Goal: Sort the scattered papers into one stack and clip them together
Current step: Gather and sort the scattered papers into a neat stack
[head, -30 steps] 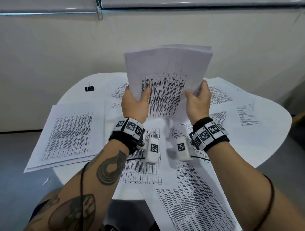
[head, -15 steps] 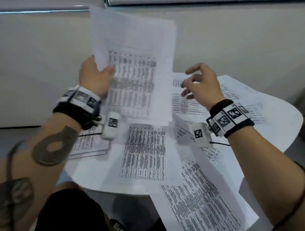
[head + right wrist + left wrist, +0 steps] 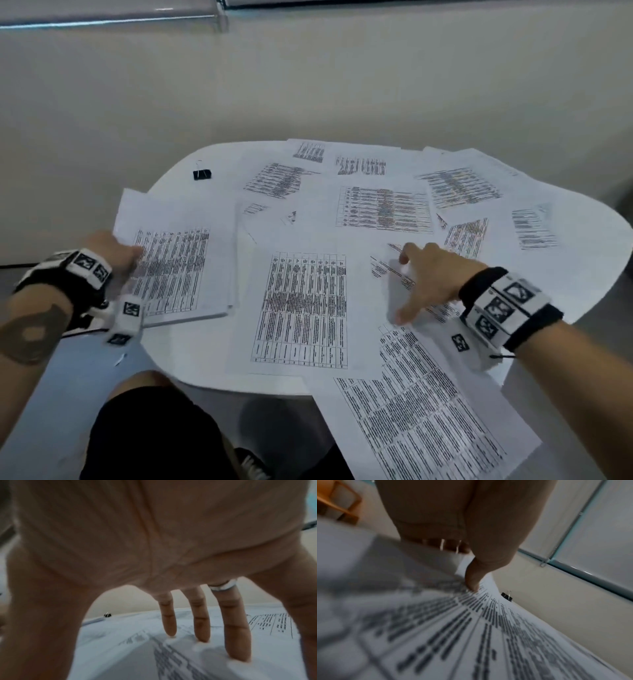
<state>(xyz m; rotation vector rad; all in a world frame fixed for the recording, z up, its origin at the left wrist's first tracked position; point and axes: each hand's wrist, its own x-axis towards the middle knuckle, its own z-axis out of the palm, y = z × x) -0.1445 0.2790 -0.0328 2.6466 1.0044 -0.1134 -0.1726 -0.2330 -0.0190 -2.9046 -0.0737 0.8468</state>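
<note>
Left grip: the left hand (image 3: 114, 255) pinches the stack of printed sheets (image 3: 178, 260) at its left edge, thumb (image 3: 471, 580) on top, the stack lying at the table's left side.
Right grip: the right hand (image 3: 426, 279) is spread, holding nothing, fingertips (image 3: 169, 630) pressing a loose sheet (image 3: 394, 270) flat on the white table (image 3: 582, 274).
Step in hand: gathering, I'd judge; best to slide that sheet toward the stack with flat fingers, not crumple it.
Pose: both forearms reach forward, palms down, right wrist low over the paper.
Still scattered: many printed sheets (image 3: 383, 209).
Binder clip (image 3: 202, 174): far left of the table, untouched.
</note>
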